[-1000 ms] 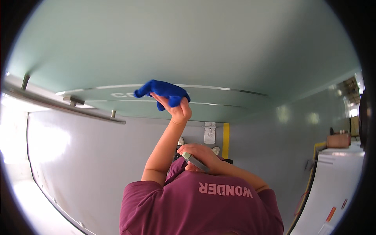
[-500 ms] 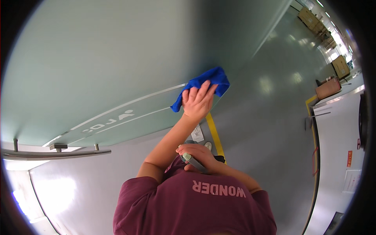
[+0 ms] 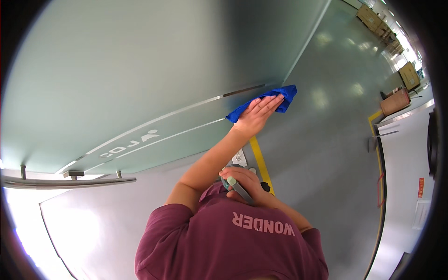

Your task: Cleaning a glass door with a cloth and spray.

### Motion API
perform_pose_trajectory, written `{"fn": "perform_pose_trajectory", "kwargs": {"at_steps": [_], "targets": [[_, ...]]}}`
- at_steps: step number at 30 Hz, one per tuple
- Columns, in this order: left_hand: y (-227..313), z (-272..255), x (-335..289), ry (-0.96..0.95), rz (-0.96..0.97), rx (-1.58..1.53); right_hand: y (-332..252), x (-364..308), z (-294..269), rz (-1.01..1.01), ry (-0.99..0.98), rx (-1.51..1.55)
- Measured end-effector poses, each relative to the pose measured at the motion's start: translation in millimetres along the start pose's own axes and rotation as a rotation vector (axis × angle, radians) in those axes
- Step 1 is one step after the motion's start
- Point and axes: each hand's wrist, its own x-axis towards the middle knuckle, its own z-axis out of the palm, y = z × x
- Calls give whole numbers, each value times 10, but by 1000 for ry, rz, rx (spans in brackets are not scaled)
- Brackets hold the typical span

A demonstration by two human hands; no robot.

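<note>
My left hand (image 3: 255, 115) presses a blue cloth (image 3: 290, 95) against the right edge of a large frosted glass panel (image 3: 121, 70). Its fingers lie together over the cloth, part of which sticks out past the panel's edge. Clear and pale stripes (image 3: 186, 111) run across the glass up to the cloth. Close to my chest, my right hand (image 3: 249, 181) is closed around a grey bar-shaped object with a pale green tip (image 3: 232, 181). Its lower part is hidden by the hand and shirt, so its kind does not show.
A metal bar handle (image 3: 70, 183) juts out at the left of the glass. Yellow tape (image 3: 261, 161) marks the grey floor (image 3: 322, 140). White cabinet-like units (image 3: 406, 158) stand along the right, with a brown box (image 3: 395, 101) and further cartons (image 3: 368, 17) beyond.
My left hand has slid the cloth to the right, to the panel's edge, baring a dark stretch of stripe. My right hand still holds the grey object, shifted slightly right.
</note>
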Motion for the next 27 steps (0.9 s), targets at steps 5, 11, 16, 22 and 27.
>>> {"fn": "perform_pose_trajectory", "kwargs": {"at_steps": [5, 11, 16, 22, 27], "targets": [[-82, -8, -316, -19, -22, 28, 14, 115, 66, -94, -52, 45], [-515, -278, -809, -29, -93, -50, 41, 156, 160, -56, -136, 29], [-1040, -621, -1259, 17, -152, -38, 72, 234, 283, -100, -192, 1], [-1610, -899, -2004, 128, -315, 50, 125, 311, 435, -85, -284, 60], [-2085, -1191, -2325, 173, -666, 131, 157, 314, 515, -63, -340, 7]]}}
